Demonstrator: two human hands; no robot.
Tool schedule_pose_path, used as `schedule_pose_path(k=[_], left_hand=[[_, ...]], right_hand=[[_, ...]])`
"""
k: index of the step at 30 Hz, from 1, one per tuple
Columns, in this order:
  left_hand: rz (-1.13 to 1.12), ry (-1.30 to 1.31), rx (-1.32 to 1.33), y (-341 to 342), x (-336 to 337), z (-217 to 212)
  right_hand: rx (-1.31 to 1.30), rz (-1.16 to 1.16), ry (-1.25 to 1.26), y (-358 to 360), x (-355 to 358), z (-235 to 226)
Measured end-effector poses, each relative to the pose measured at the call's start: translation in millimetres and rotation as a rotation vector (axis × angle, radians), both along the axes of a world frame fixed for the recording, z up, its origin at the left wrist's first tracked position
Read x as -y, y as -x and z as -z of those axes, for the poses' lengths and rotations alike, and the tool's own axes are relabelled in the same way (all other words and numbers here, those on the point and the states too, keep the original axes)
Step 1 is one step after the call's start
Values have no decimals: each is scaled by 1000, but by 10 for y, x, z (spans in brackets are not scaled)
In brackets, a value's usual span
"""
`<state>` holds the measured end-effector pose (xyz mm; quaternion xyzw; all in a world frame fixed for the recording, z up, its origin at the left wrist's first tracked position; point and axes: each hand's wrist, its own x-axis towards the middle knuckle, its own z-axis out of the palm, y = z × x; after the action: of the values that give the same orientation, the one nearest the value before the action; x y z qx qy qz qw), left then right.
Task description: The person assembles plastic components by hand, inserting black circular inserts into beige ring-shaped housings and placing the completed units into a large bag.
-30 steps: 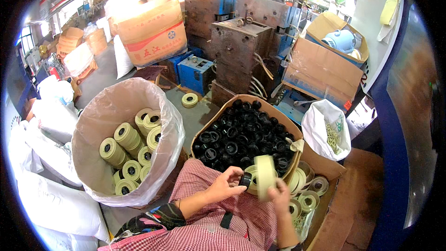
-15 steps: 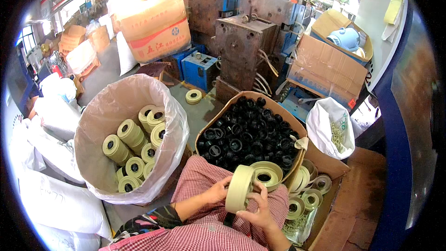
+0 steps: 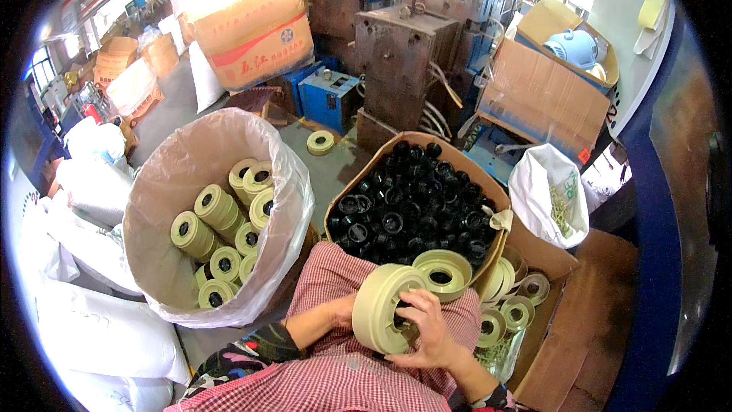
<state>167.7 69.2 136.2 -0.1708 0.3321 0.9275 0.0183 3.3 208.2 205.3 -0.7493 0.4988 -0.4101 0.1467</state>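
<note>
While gripped on edge, cream spool | left hand behind | right hand fingers in hub

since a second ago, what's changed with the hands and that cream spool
The cream spool came down from the upright hold at the right hand to the lap, now turned on its side between both hands, the left hand behind it. A second cream part now shows beside it. The lined bin of spools and the box of black parts stayed put.

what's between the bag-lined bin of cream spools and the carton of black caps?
In the head view, only a narrow strip of grey floor separates the bag-lined bin from the carton of black caps; nearer the person, the red-checked apron fills the gap.
</note>
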Motion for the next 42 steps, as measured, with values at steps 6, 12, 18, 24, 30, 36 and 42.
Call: schedule_pose_path(k=[6, 12, 18, 24, 30, 36, 42], left_hand=[[-44, 80, 126, 129, 0, -261], [-72, 517, -111, 157, -37, -150], [-10, 366, -38, 217, -64, -95], [-17, 414, -58, 177, 115, -47], [-63, 514, -98, 286, 150, 17], [19, 1079, 20, 246, 204, -86], [12, 1183, 4, 295, 168, 6]], right_hand=[[-23, 55, 18, 89, -3, 148], [148, 125, -76, 59, -85, 332], [81, 150, -35, 88, -70, 386], [162, 81, -58, 130, 95, 406], [386, 154, -148, 128, 135, 538], [1188, 219, -605, 83, 147, 702], [1476, 175, -849, 172, 232, 693]])
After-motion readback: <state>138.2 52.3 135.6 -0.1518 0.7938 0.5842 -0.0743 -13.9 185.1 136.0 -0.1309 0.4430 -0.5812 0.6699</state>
